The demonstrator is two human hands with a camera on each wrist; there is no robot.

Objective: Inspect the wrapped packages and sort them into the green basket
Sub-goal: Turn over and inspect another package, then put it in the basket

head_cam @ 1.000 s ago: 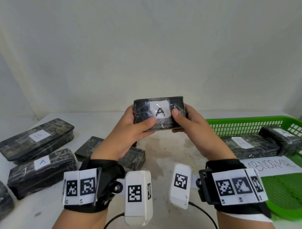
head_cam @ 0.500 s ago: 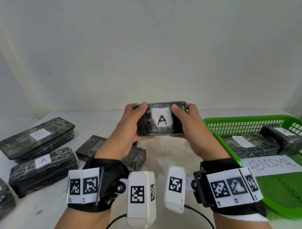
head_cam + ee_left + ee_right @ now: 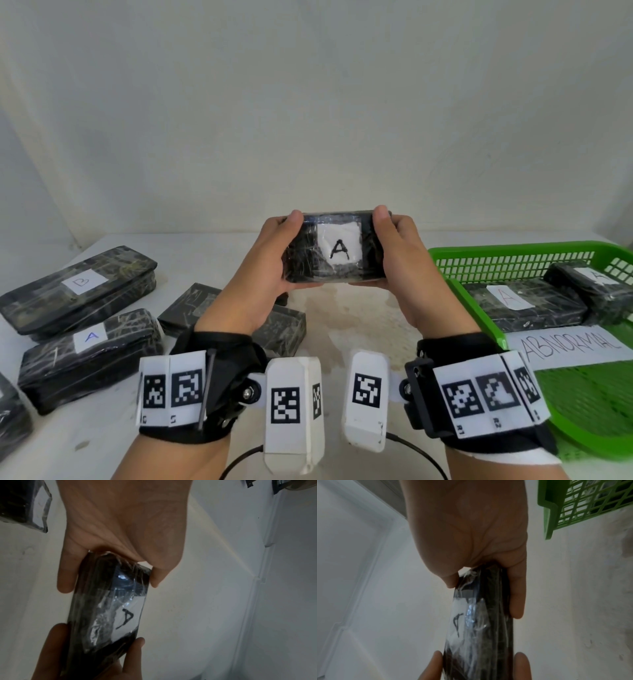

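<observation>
Package point(image 3: 329, 253) marked A, which we pinch endwise with left hand point(image 3: 270, 260) and right hand point(image 3: 400, 263), may slip on glossy film.

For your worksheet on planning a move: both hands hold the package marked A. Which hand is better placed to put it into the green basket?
Probably the right hand: the green basket sits on its side, so the left hand would cross over.
</observation>
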